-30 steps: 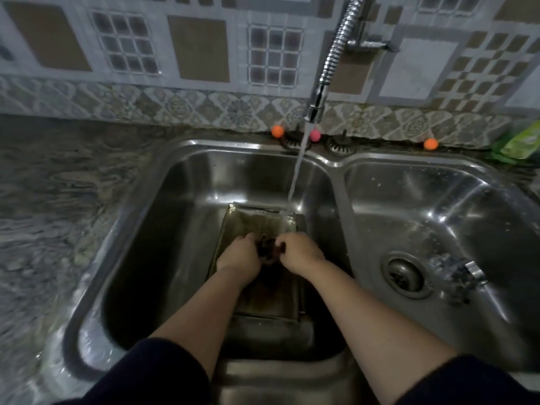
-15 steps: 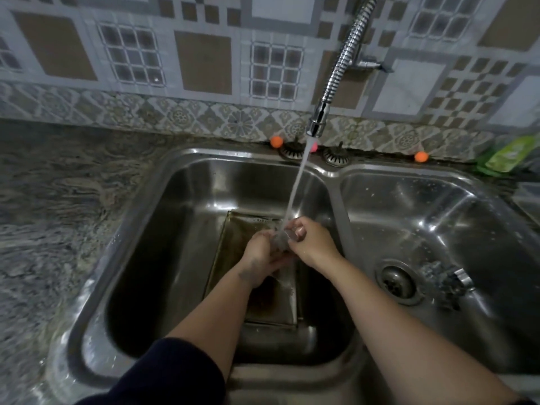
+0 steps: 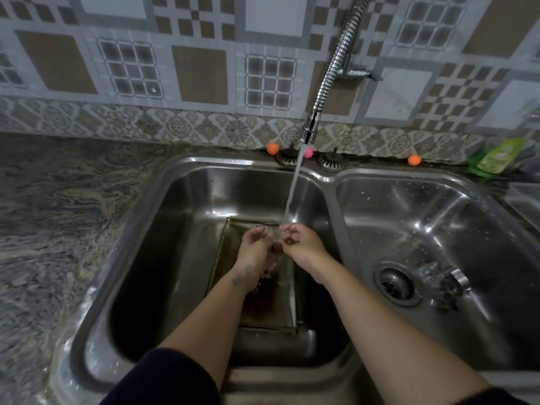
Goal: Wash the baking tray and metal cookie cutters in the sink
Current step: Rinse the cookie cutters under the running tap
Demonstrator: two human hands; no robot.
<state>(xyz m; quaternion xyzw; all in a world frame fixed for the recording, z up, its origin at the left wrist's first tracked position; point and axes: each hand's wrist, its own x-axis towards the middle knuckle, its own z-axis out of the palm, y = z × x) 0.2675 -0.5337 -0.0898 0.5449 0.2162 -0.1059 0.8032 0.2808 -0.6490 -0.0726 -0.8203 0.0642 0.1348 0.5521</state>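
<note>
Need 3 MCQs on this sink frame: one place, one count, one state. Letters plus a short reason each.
1. Where does the baking tray lie?
A. left basin
B. right basin
C. on the counter

2. How many orange balls sit on the ledge behind the sink?
A. one
B. two
C. four

3. What is the state of the tap?
A. off
B. dripping
C. running

Answers:
1 A: the tray lies on the left basin's floor, under both hands.
2 B: one orange ball is left of the tap and another is to the right; the ball between them is pink.
3 C: a steady stream falls onto the right hand beside the left hand.
</note>
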